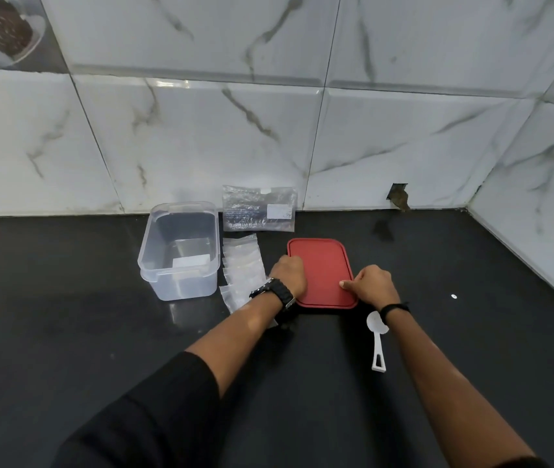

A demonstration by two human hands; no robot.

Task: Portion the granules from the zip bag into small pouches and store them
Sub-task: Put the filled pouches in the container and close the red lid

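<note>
A red lid (323, 268) lies flat on the black counter. My left hand (291, 275) grips its left edge and my right hand (373, 282) grips its right edge near the front corner. A clear zip bag (258, 209) holding dark granules leans against the tiled wall. Several small clear pouches (243, 265) lie in a row between the lid and a clear, open plastic container (179, 251), which stands at the left. A white plastic spoon (377, 342) lies on the counter under my right wrist.
The marble-tiled wall (201, 140) closes the back, and a side wall (538, 204) meets it at the right corner. A small white speck (453, 296) lies on the black counter (66, 298) at the right.
</note>
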